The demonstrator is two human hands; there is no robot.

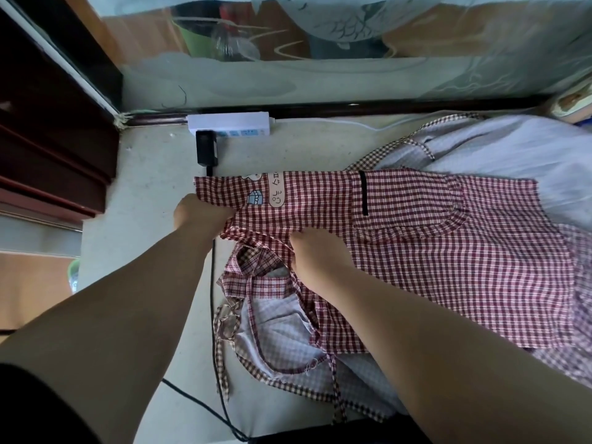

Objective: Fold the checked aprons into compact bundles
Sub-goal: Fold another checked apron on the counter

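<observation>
Your left hand (pixel 198 213) and right hand (pixel 312 254) each grip the red checked apron (pixel 448 251), fingers curled into its cloth, on the desk (pixel 153 174).

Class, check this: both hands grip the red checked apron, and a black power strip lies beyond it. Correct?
No: in the head view the power strip is white. The left hand and right hand do grip the red checked apron.

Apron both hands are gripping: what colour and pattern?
Dark red and white check on the apron; the head view shows it best.
</observation>
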